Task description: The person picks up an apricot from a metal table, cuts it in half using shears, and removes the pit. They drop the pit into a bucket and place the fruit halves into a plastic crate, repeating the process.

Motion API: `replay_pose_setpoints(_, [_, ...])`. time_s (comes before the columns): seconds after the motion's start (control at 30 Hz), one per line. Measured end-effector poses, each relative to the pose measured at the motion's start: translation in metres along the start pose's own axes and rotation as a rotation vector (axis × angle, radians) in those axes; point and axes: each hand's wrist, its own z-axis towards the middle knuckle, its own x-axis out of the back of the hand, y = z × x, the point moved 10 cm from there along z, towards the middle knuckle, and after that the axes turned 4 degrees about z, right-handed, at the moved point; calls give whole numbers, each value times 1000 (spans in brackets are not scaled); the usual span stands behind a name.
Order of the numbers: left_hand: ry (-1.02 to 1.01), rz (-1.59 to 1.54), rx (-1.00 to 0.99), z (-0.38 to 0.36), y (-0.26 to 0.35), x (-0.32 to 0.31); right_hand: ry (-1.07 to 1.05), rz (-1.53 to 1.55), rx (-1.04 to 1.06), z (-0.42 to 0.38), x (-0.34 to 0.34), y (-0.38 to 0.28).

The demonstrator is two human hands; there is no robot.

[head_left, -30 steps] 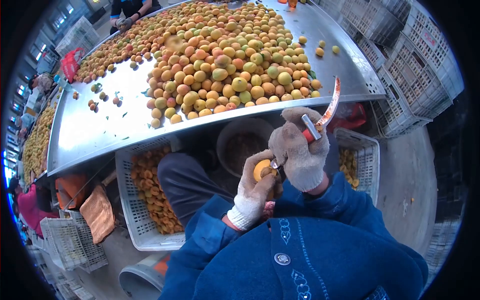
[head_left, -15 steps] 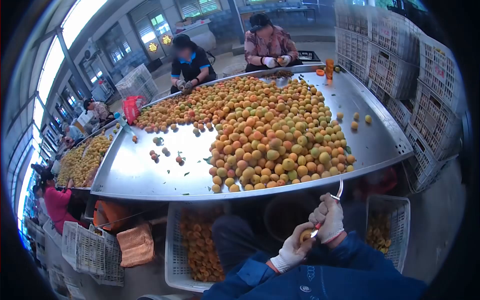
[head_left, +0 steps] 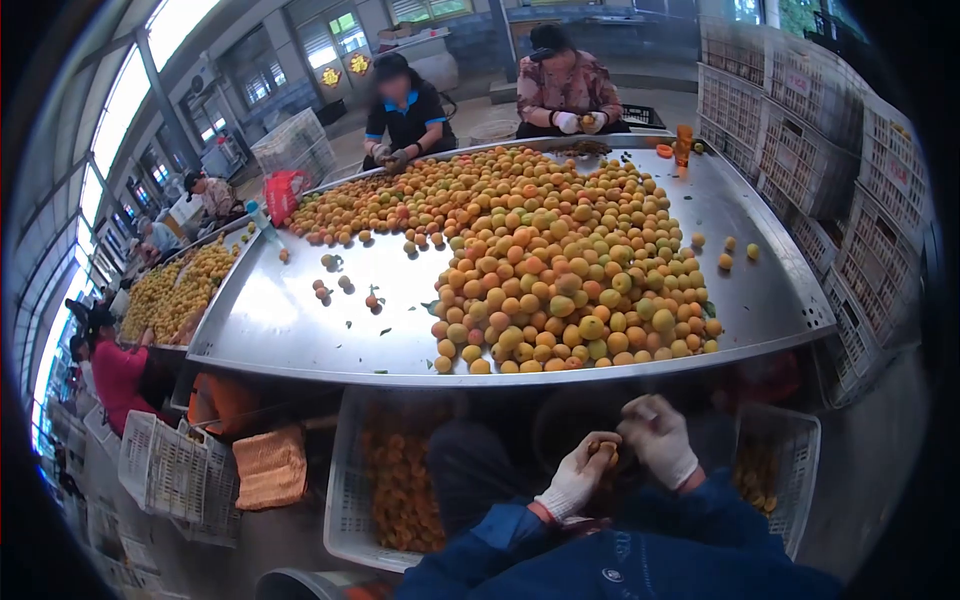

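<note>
Fruit (head_left: 611,455), partly hidden by gloved fingers, sat in the left hand (head_left: 577,476), which was closed around it on the wearer's side of the near edge of the surface (head_left: 400,345). The right hand (head_left: 661,441) was just beside it, fingers bent; whether it gripped anything could not be told. Below the near edge, a left crate (head_left: 343,520) held orange fruit pieces (head_left: 405,495) and a right crate (head_left: 803,465) held more. A heap of whole fruit (head_left: 570,275) reached from the near edge toward the far one, with loose fruits (head_left: 725,261) toward the right edge. An orange bottle (head_left: 684,147) stood near the far right corner. A person in a dark top (head_left: 412,127) and another in a patterned top (head_left: 560,92) were at the far edge. Stacked crates (head_left: 808,145) rose beyond the right edge.
</note>
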Motion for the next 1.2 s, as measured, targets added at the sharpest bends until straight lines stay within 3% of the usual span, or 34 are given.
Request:
replay_pose_setpoints(0.07, [-15,459,-409,8,26,1,-208,-122,-292,-22,-24,23])
replay_pose_setpoints(0.13, [19,571,-376,7,39,1,-206,-317,-332,-18,-25,15])
replay_pose_setpoints(0.2, [13,760,-307,11,37,-2,-158,-307,-303,-19,-14,36])
replay_pose_setpoints(0.37, [34,612,-348,16,28,4,101,-242,-287,-1,7,61])
replay_pose_setpoints(0.47, [59,493,-384,8,40,17,138,-163,-367,-1,14,72])
replay_pose_setpoints(0.5, [70,393,-264,6,41,26,128,16,-548,-3,7,63])
replay_pose_setpoints(0.53, [81,291,-144,4,40,35,129,16,-559,-6,8,56])
replay_pose_setpoints(0.6, [127,99,-169,0,46,58,91,509,-741,-24,-12,61])
replay_pose_setpoints(0.67, [222,82,-299,-8,68,86,117,602,-806,-41,-22,49])
replay_pose_setpoints(0.8, [394,12,-401,-31,93,147,-143,898,-1018,-85,-64,35])
replay_pose_setpoints(0.9, [534,18,-348,-49,99,182,-195,840,-1137,-102,-69,24])
replay_pose_setpoints(1.1, [774,58,-288,-80,92,253,-262,872,-1126,-102,-64,24])
replay_pose_setpoints(1.2, [895,97,-264,-95,84,289,-345,723,-1063,-103,-59,25])
